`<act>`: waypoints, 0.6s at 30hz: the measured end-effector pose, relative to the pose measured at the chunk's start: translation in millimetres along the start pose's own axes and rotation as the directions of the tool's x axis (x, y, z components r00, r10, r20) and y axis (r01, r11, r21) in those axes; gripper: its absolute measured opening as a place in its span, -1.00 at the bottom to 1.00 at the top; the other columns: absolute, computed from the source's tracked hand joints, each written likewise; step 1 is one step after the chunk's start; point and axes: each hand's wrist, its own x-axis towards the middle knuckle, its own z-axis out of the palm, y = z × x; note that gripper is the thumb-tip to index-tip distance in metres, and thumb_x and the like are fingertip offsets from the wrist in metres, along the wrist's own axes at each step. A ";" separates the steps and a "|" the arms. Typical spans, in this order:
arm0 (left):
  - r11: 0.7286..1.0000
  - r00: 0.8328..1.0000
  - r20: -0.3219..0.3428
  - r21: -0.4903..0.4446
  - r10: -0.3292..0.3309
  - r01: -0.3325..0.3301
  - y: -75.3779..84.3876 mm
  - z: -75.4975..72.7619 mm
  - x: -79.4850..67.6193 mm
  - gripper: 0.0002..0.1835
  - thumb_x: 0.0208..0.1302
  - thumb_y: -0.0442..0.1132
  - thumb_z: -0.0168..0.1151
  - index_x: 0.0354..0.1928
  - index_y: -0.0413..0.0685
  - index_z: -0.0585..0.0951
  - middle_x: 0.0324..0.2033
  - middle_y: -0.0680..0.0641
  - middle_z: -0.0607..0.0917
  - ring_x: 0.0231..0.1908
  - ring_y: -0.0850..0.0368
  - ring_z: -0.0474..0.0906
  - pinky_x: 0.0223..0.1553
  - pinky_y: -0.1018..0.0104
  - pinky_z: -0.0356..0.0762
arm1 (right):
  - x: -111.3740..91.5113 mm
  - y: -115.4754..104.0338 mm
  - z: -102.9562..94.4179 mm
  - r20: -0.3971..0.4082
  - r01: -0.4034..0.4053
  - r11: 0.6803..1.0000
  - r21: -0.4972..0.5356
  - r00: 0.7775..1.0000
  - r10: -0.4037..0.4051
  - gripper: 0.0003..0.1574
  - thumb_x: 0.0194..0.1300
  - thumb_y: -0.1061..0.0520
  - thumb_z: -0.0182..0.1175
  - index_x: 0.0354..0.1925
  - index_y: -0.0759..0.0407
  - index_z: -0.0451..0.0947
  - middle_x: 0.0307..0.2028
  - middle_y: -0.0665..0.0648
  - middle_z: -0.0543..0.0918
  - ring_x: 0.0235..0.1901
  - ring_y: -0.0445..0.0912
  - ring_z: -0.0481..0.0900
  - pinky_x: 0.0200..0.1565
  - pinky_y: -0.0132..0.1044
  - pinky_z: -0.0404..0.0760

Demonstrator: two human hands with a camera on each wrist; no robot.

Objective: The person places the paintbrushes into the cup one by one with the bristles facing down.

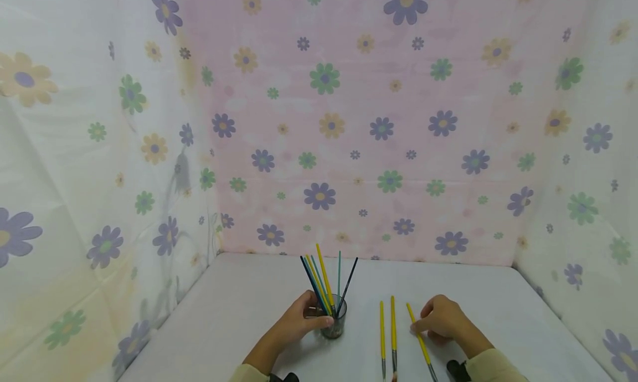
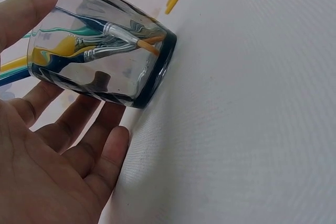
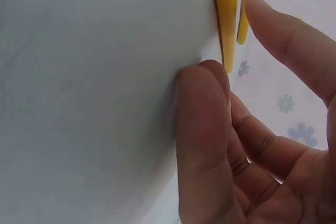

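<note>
A clear drinking glass [image 1: 334, 329] with a dark base stands on the table, holding several paintbrushes [image 1: 323, 277] bristles down, with yellow, teal and dark blue handles. My left hand [image 1: 301, 318] grips the glass from its left side. The left wrist view shows the thumb near the rim of the glass [image 2: 105, 51] and the fingers along its other side. To the right, my right hand [image 1: 441, 321] is at a slanted yellow paintbrush [image 1: 420, 335], fingertips right beside its handle. Thumb and fingers stand apart around the yellow handle [image 3: 226, 19] in the right wrist view.
Two more yellow paintbrushes, one outer [image 1: 382, 329] and one inner [image 1: 393, 326], lie side by side between glass and right hand. The white table [image 1: 239, 293] ends at flower-patterned cloth [image 1: 359, 149] at the back and both sides.
</note>
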 end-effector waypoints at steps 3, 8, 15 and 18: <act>1.000 1.000 0.000 0.002 -0.001 0.001 0.1 -0.2 0.3 -0.42 0.24 0.06 0.50 0.15 -0.02 0.48 0.05 -0.01 0.69 0.10 0.02 0.63 0.24 -0.27 0.46 | 2.4 -0.5 2.7 0.009 -0.010 1.000 -0.010 1.000 0.010 -0.35 -0.12 -0.01 0.71 -0.22 0.24 0.55 -0.39 0.17 0.60 -0.48 -0.04 0.60 -0.49 -0.24 0.66; 1.000 1.000 -0.001 -0.002 -0.006 0.006 0.9 0.0 -0.3 -0.43 0.24 0.05 0.51 0.14 -0.02 0.49 0.04 -0.01 0.70 0.09 0.03 0.64 0.22 -0.28 0.46 | 9.9 -3.6 9.1 0.018 -0.052 0.998 -0.034 0.998 0.052 -0.41 -0.16 0.09 0.72 -0.26 0.22 0.56 -0.40 0.16 0.62 -0.48 -0.04 0.62 -0.51 -0.28 0.64; 1.000 1.000 -0.003 -0.014 -0.001 0.001 5.4 1.4 -3.7 -0.45 0.27 -0.01 0.50 0.15 -0.07 0.48 0.05 -0.04 0.69 0.08 0.03 0.64 0.22 -0.24 0.48 | 14.9 -3.9 9.6 0.041 -0.081 0.997 0.002 0.996 0.081 -0.52 -0.12 0.28 0.64 -0.26 0.26 0.58 -0.36 0.17 0.65 -0.45 -0.03 0.67 -0.47 -0.26 0.69; 1.000 1.000 -0.006 -0.015 -0.005 0.005 5.6 1.2 -3.5 -0.46 0.27 -0.02 0.50 0.14 -0.07 0.49 0.05 -0.04 0.69 0.08 0.03 0.65 0.21 -0.24 0.48 | 11.6 -2.8 5.4 0.044 -0.073 0.997 0.023 0.996 0.072 -0.59 -0.05 0.29 0.58 -0.24 0.28 0.59 -0.34 0.18 0.65 -0.44 -0.03 0.68 -0.45 -0.25 0.72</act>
